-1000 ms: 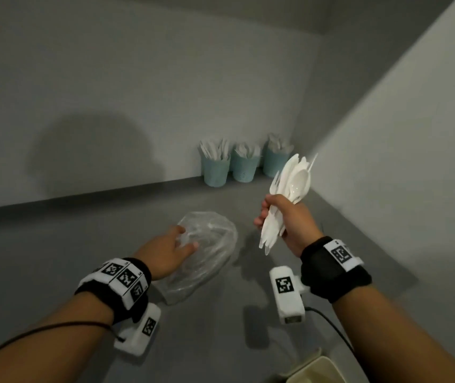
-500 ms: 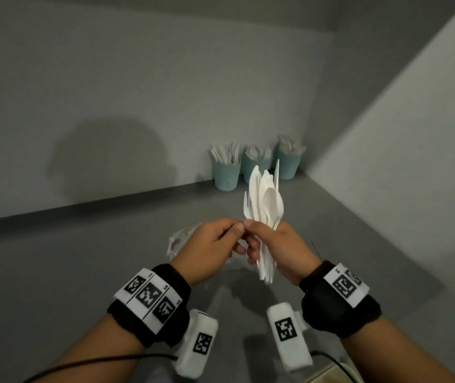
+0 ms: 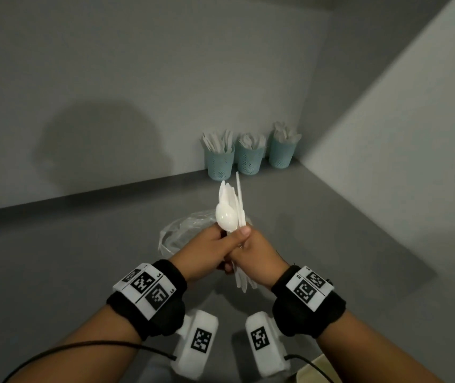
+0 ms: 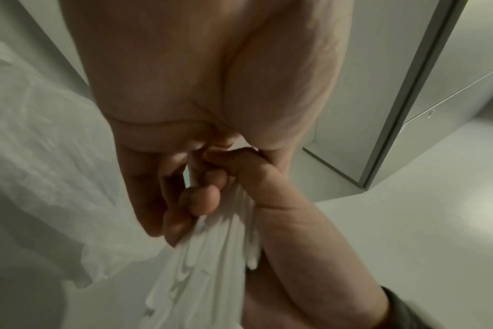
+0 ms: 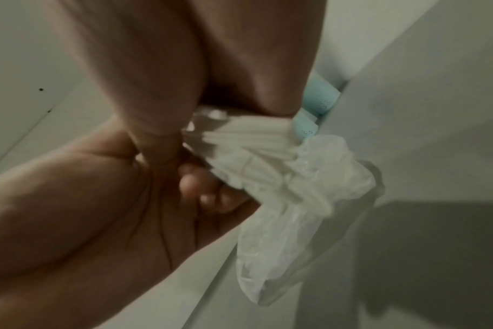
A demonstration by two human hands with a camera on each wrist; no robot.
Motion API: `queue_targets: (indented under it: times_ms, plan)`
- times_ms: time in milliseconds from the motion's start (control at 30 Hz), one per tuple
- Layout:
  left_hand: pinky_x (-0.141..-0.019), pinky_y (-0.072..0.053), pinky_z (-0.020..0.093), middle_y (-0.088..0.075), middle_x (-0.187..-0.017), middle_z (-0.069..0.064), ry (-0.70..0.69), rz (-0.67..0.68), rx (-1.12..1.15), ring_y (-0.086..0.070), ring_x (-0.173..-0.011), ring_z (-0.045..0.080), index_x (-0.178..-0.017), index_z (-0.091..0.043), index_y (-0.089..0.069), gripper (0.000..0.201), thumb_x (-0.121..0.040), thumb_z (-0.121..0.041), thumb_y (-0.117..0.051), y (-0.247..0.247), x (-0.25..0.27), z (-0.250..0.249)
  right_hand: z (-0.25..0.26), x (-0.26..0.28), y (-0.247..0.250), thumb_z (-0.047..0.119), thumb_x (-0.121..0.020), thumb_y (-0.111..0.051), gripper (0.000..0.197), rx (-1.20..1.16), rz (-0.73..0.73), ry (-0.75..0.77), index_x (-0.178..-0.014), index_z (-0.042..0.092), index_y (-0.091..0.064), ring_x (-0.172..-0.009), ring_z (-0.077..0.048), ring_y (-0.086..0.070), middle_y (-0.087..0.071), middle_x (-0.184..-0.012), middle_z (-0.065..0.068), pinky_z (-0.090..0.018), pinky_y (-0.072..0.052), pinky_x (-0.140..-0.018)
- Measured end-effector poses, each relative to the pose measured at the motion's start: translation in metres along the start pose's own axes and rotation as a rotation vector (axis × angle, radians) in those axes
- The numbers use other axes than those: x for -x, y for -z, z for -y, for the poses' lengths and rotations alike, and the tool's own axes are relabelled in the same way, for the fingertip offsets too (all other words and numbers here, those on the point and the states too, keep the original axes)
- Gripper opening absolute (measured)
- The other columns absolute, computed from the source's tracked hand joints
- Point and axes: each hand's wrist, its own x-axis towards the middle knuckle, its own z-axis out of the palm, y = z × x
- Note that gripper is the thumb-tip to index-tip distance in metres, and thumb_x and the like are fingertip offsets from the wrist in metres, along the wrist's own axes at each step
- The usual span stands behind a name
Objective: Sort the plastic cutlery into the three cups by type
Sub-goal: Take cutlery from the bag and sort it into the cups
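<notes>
My right hand (image 3: 259, 255) grips a bundle of white plastic cutlery (image 3: 234, 208) upright above the grey counter, a spoon bowl (image 3: 225, 218) at its front. My left hand (image 3: 209, 250) is pressed against the right, with fingers and thumb curled round the same bundle. The handles (image 4: 209, 267) stick out below both fists in the left wrist view. Three teal perforated cups stand in the back corner, each holding white cutlery: left cup (image 3: 220, 165), middle cup (image 3: 250, 161), right cup (image 3: 282, 156). Which type sits in which cup is too small to tell.
A crumpled clear plastic bag (image 3: 178, 236) lies on the counter just behind my hands. Grey walls close the counter at the back and on the right (image 3: 386, 161). A pale object's corner (image 3: 312, 371) shows at the bottom right.
My left hand left the plastic bag and came over to grip the bundle beside the right hand. The right hand brought the bundle in toward the middle.
</notes>
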Motion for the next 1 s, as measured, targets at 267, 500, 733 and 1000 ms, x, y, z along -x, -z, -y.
queue_targets:
  times_ms: [267,500,733,1000]
  plan:
    - [-0.039,-0.041,0.022,-0.062,-0.049,0.002,-0.077,-0.084,-0.067,-0.055,-0.038,0.016,-0.093,-0.009,-0.055,0.04,-0.097,-0.047,-0.04,-0.01,-0.02,-0.002,0.002,0.004,0.015,0.009,-0.097,-0.044,0.011,-0.092,0.089,-0.001,-0.1,0.012,-0.054,-0.053,-0.018,-0.061,-0.062,-0.06,-0.004,-0.029,-0.053,-0.055]
    - [-0.055,-0.054,0.037,-0.054,-0.055,0.013,0.025,0.218,0.202,-0.056,-0.049,0.028,-0.107,0.0,-0.052,0.035,-0.097,-0.033,-0.047,-0.016,-0.032,-0.009,-0.002,0.009,0.038,0.016,-0.099,-0.043,0.02,-0.193,0.02,-0.048,-0.082,0.008,-0.05,-0.041,-0.015,-0.047,-0.05,-0.051,-0.002,-0.03,-0.047,-0.045]
    - [-0.062,-0.055,0.038,-0.06,-0.059,0.023,-0.029,0.082,0.092,-0.062,-0.052,0.032,-0.087,0.006,-0.063,0.057,-0.094,-0.048,-0.047,-0.029,-0.061,-0.018,-0.01,-0.001,0.068,0.016,-0.098,-0.045,0.009,-0.337,0.023,-0.09,-0.097,0.01,-0.052,-0.041,-0.013,-0.048,-0.049,-0.054,-0.004,-0.028,-0.049,-0.043]
    - [-0.062,-0.051,0.035,-0.06,-0.055,0.009,-0.106,0.109,0.015,-0.057,-0.056,0.029,-0.09,0.002,-0.059,0.044,-0.102,-0.032,-0.034,-0.039,-0.095,-0.038,-0.015,-0.025,0.111,0.028,-0.097,-0.042,0.025,-0.306,0.034,-0.061,-0.086,0.008,-0.051,-0.044,-0.017,-0.054,-0.057,-0.058,-0.005,-0.031,-0.051,-0.049]
